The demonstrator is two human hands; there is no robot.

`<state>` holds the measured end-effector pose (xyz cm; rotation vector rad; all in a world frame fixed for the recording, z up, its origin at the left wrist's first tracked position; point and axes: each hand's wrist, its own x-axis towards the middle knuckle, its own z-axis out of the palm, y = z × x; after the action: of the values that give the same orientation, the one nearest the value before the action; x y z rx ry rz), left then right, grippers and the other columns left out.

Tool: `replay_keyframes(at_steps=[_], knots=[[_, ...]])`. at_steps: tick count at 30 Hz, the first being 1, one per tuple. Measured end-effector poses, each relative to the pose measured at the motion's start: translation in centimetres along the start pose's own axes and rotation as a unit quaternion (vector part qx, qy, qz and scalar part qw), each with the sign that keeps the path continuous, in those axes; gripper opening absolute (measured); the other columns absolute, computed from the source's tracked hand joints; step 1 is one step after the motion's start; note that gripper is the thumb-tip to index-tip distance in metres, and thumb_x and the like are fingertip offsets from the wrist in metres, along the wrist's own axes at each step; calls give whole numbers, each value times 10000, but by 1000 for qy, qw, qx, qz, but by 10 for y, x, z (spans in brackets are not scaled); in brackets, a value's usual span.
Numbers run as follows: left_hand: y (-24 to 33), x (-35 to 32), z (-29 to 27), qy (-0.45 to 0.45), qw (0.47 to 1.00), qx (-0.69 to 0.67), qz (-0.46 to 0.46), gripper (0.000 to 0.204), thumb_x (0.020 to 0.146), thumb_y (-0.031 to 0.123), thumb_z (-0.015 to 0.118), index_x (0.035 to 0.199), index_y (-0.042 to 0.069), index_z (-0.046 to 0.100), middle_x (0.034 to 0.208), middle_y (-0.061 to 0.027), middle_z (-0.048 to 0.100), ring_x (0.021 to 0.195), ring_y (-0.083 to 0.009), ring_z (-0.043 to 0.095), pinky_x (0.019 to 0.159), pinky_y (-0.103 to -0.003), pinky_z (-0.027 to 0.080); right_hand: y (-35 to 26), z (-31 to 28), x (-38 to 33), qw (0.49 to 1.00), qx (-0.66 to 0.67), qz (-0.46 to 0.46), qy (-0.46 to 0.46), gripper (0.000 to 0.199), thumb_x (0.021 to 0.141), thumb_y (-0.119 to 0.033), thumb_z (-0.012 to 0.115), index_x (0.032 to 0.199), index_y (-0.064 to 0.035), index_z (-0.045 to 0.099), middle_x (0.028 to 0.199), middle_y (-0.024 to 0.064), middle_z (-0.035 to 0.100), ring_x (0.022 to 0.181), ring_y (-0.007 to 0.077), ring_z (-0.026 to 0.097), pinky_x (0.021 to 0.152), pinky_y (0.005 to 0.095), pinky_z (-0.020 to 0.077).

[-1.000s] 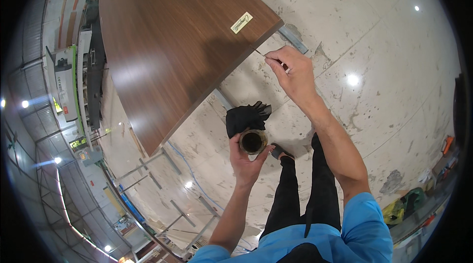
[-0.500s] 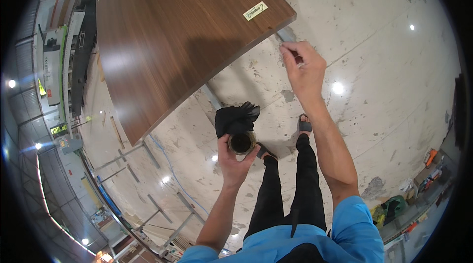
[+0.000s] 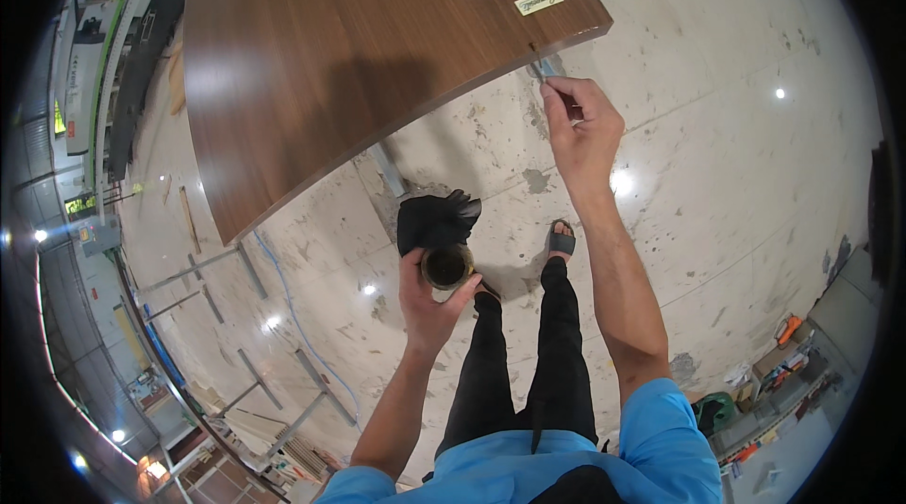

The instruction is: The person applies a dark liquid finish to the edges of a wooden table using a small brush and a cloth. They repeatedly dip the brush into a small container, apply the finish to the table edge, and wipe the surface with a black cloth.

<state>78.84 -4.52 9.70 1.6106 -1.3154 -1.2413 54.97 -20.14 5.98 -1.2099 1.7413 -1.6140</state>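
A dark brown wood-grain panel (image 3: 415, 23) with a pale label (image 3: 539, 2) fills the upper part of the view. At its near right edge, my right hand (image 3: 587, 117) pinches a slim, brush-like tool (image 3: 541, 66). The tool's dark tip meets the panel's edge. My left hand (image 3: 430, 301) is wrapped round a small jar (image 3: 446, 267) with dark contents, held in front of my legs. A crumpled black cloth (image 3: 436, 219) hangs beside the jar, apparently in the same hand; the fingers on that side are partly hidden.
Metal legs (image 3: 385, 170) show under the panel. Metal frames (image 3: 321, 386) and a blue hose (image 3: 283, 282) lie on the stained floor at left. A long machine (image 3: 94, 79) stands at the far left. Tools and boxes (image 3: 779, 367) sit at the lower right.
My view has shifted, so the panel appears farther right. My right hand has brought the slim tool to the panel's edge, where its tip now shows. The left hand still holds the jar.
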Motion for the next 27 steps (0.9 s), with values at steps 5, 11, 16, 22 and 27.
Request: replay_keyframes(at_steps=[5, 11, 16, 22, 27], knots=[[-8, -4, -8, 18, 1000, -16, 2, 723, 805, -94, 863, 1391, -31, 443, 1309, -125, 584, 1198, -189, 611, 1069, -340, 502, -9, 24, -21, 994, -19, -65, -89, 97, 941, -12, 767, 1036, 1, 767, 905, 89, 737, 766, 126, 681, 699, 271, 550], [-17, -9, -21, 43, 999, -22, 8, 772, 780, -44, 925, 1379, -25, 437, 1260, -116, 571, 1167, -191, 629, 1057, -335, 534, -11, 20, -17, 999, -24, -41, -7, 76, 929, -7, 743, 1003, -18, 760, 893, 122, 731, 728, 205, 707, 657, 301, 561], [-25, -12, -31, 56, 997, -44, 9, 780, 776, -44, 927, 1384, -18, 439, 1269, -115, 575, 1162, -191, 627, 1052, -335, 533, -13, 35, -29, 996, -17, -55, -69, 105, 939, -3, 751, 1043, -4, 767, 919, 101, 748, 742, 144, 693, 688, 284, 552], [-29, -18, -41, 62, 996, -59, 4, 794, 777, -84, 888, 1426, -11, 436, 1317, -102, 569, 1219, -183, 589, 1088, -341, 490, -22, 43, -43, 997, -22, -56, -55, 105, 940, -7, 746, 1042, -4, 769, 909, 104, 739, 729, 156, 685, 674, 281, 549], [-32, -18, -48, 78, 996, -48, 17, 775, 775, -46, 925, 1381, -14, 443, 1257, -107, 582, 1157, -185, 630, 1036, -331, 533, -20, 53, -45, 997, -12, -42, -68, 106, 938, -8, 747, 1041, 4, 767, 892, 104, 729, 734, 157, 681, 678, 286, 550]])
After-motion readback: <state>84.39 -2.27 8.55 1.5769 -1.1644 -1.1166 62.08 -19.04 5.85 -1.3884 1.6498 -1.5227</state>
